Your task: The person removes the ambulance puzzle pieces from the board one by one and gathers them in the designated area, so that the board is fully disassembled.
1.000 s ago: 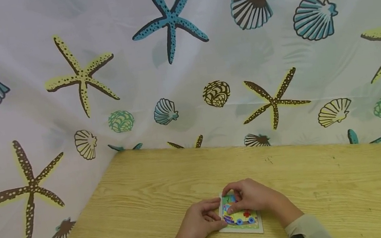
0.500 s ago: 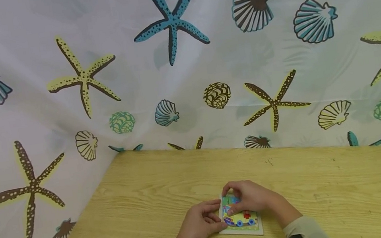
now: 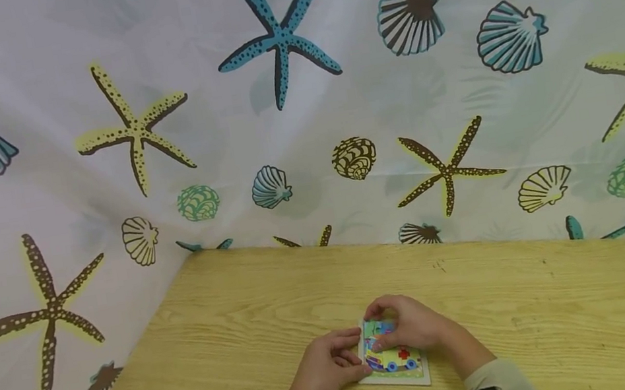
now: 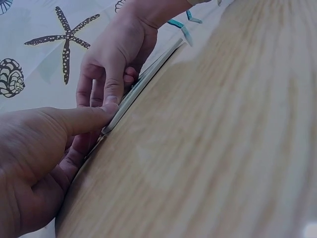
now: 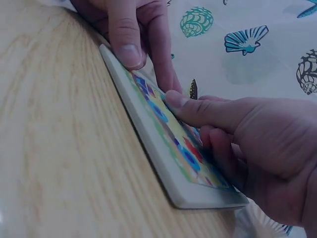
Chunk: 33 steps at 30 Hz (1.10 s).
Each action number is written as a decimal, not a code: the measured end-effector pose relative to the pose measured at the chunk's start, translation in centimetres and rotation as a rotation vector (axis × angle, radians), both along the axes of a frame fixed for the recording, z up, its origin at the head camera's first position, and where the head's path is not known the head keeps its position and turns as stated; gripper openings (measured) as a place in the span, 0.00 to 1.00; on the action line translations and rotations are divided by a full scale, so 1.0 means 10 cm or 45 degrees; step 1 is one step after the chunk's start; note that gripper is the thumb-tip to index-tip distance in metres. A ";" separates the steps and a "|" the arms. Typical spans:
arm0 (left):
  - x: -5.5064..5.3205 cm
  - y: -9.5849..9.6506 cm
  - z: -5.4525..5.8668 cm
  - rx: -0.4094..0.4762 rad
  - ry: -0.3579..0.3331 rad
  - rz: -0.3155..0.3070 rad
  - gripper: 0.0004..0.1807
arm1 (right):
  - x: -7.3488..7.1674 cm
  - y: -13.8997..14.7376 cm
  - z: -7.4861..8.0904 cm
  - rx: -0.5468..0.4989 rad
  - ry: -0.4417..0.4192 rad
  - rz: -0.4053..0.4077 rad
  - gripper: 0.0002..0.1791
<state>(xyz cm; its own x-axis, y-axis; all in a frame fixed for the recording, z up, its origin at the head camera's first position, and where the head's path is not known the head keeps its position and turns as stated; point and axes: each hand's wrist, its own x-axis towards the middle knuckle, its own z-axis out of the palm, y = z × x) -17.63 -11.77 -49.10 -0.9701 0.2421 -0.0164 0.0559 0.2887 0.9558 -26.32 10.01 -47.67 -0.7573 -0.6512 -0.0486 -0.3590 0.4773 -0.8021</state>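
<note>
Puzzle, smooth and white-rimmed, lies flat on a wood-grain table, softly creased shell-print cloth behind it; left hand, half-curled, grips its left edge; right hand holds it, thumb and fingers bent.

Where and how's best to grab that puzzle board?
Probably grip the puzzle board by the pale rim at its near right corner, from the right: it lies flat, and the left hand at its left edge and right hand at its far side leave that corner bare.
</note>
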 end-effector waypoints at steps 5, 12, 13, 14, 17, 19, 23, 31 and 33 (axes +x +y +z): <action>-0.01 -0.03 -0.01 -0.045 -0.004 0.023 0.30 | 0.01 -0.03 0.00 -0.095 -0.087 -0.010 0.16; -0.01 -0.02 0.03 -0.047 0.009 0.025 0.30 | 0.03 -0.07 0.07 -0.073 -0.036 -0.073 0.11; -0.01 -0.01 0.03 -0.040 0.009 0.023 0.30 | 0.04 -0.06 0.08 -0.067 -0.032 -0.083 0.10; -0.01 0.00 0.03 -0.035 0.010 0.022 0.30 | 0.04 -0.05 0.09 -0.067 -0.038 -0.090 0.10; -0.01 0.03 0.02 -0.021 0.004 0.018 0.30 | 0.08 0.01 0.12 -0.099 -0.044 -0.104 0.09; -0.02 0.04 0.01 -0.017 0.006 0.019 0.30 | 0.09 0.05 0.12 -0.145 -0.068 -0.116 0.10; -0.03 0.05 -0.01 -0.031 0.014 0.034 0.30 | 0.09 0.15 0.10 -0.274 -0.210 -0.164 0.14; -0.02 0.06 -0.02 -0.016 0.009 0.038 0.29 | 0.12 0.44 0.06 -0.348 -0.334 -0.335 0.14; -0.02 0.06 -0.02 -0.014 0.007 0.041 0.29 | 0.14 0.52 0.06 -0.400 -0.412 -0.390 0.13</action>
<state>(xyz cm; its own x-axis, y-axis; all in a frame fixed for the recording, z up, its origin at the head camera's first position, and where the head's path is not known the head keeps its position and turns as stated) -17.86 -11.12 -49.32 -0.9774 0.2109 -0.0132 0.0520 0.3006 0.9523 -24.94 15.21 -47.03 -0.8934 -0.4237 -0.1492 0.0478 0.2405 -0.9695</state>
